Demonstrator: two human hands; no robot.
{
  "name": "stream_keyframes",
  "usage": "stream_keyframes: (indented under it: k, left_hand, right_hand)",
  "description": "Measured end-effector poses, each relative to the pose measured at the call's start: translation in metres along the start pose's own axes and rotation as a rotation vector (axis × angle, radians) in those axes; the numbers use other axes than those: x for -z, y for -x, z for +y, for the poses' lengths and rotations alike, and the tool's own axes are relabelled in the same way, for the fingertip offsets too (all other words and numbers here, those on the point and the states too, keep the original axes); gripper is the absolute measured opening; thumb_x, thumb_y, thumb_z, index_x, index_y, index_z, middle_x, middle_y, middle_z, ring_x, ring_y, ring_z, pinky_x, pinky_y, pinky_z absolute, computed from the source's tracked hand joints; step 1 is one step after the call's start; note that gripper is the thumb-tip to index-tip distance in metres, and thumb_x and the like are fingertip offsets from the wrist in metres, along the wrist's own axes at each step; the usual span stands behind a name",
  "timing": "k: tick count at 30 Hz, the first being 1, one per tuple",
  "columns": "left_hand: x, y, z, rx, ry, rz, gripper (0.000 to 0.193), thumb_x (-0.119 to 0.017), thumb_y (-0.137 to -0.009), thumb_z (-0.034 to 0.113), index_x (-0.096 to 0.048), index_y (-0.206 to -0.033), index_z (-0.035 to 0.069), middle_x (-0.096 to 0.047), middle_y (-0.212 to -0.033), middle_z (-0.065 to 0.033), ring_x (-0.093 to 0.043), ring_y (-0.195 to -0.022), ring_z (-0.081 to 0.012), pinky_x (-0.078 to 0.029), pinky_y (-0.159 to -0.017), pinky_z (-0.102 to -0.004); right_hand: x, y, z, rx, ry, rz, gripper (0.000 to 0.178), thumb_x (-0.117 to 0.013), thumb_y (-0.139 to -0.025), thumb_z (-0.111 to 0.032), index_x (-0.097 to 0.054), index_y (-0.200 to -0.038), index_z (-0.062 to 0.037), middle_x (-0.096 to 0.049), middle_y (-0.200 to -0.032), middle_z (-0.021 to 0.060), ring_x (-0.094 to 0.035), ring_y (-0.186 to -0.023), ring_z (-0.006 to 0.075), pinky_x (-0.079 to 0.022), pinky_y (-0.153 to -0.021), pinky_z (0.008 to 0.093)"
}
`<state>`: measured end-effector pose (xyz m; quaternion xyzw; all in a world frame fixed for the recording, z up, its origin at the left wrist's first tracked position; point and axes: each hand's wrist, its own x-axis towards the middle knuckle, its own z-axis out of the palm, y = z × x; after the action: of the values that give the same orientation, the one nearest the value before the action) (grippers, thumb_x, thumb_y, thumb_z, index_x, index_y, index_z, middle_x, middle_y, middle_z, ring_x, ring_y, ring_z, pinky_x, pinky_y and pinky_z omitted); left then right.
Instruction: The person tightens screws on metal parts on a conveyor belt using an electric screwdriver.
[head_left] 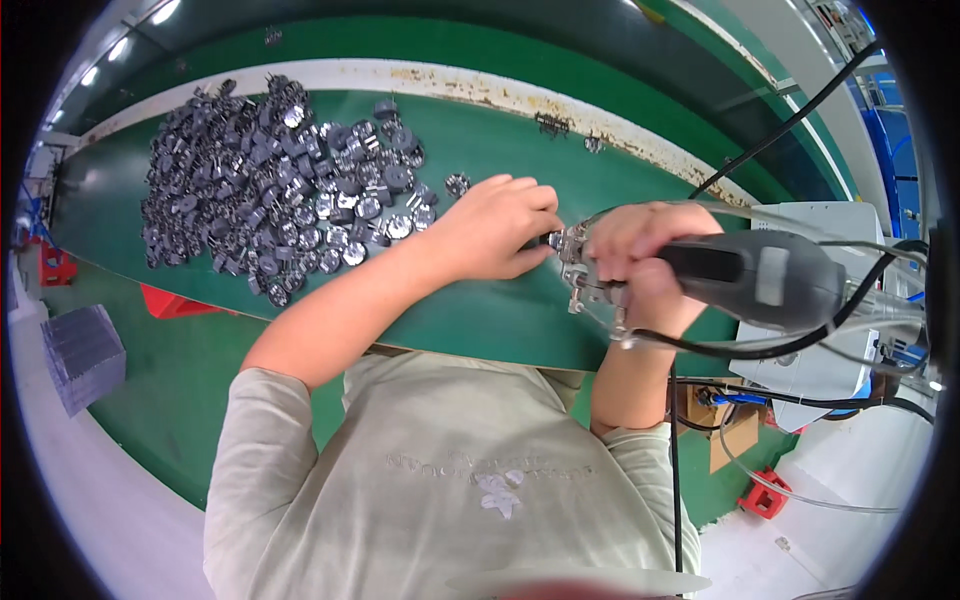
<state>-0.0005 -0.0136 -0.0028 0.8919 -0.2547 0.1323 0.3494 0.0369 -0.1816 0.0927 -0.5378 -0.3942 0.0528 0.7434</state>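
Note:
My right hand (640,250) is wrapped round a dark grey powered screwdriver (780,275), which lies almost level with its metal nose (572,255) pointing left. A clear tube and black cables run from it to the right. My left hand (500,228) pinches a small dark part (540,241) right at that nose; most of the part is hidden by my fingers. Left of this hand, a large heap of small black and silver round parts (270,180) covers the green bench (470,325). One loose round part (457,184) sits just beyond my left wrist.
A chipped white rail (400,75) borders the bench's far side, with a few small parts near it. On the right stands a white machine (810,225) amid hoses and cables. Below the bench are a grey box (83,358) and a red stool (765,493).

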Motion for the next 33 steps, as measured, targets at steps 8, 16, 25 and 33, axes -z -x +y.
stream_keyframes:
  k: [8,16,25,33]
  left_hand:
    - [0.072,-0.060,-0.034,0.121,-0.095,-0.166,0.025,-0.072,-0.077,0.025,-0.072,-0.096,0.008,-0.065,-0.097,-0.0116,-0.062,-0.097,-0.0319,-0.050,-0.086,-0.0430]
    - [0.058,-0.096,-0.121,0.401,-0.547,0.093,0.049,-0.067,-0.082,0.031,-0.062,-0.128,0.012,-0.056,-0.128,-0.0142,-0.050,-0.122,-0.0332,-0.042,-0.101,-0.0456]
    - [0.045,-0.008,0.010,0.240,0.045,-0.413,0.049,-0.071,-0.071,0.006,-0.060,-0.118,0.000,-0.060,-0.110,-0.0153,-0.058,-0.106,-0.0340,-0.049,-0.091,-0.0415]
    - [0.016,-0.005,0.009,0.152,0.297,-0.144,0.047,-0.073,-0.074,0.006,-0.060,-0.119,0.002,-0.058,-0.102,-0.0134,-0.060,-0.093,-0.0300,-0.051,-0.084,-0.0369]
  right_hand:
    - [0.018,0.009,-0.050,0.292,-0.112,0.189,0.039,-0.072,-0.090,-0.032,-0.051,-0.101,-0.0007,-0.057,-0.067,0.0085,-0.056,-0.055,0.0203,-0.050,-0.056,0.0359]
    - [0.006,0.013,-0.040,0.042,0.276,0.230,0.021,-0.068,-0.083,-0.012,-0.052,-0.092,-0.0007,-0.056,-0.075,0.0121,-0.056,-0.065,0.0211,-0.051,-0.066,0.0376]
    - [0.028,0.013,-0.032,0.062,-0.150,0.223,0.034,-0.081,-0.075,-0.010,-0.049,-0.082,-0.0024,-0.054,-0.063,0.0079,-0.052,-0.053,0.0167,-0.049,-0.051,0.0324]
    - [0.020,0.013,-0.018,0.102,-0.192,0.179,0.032,-0.080,-0.079,-0.012,-0.050,-0.083,-0.0028,-0.053,-0.062,0.0071,-0.052,-0.052,0.0174,-0.049,-0.050,0.0337]
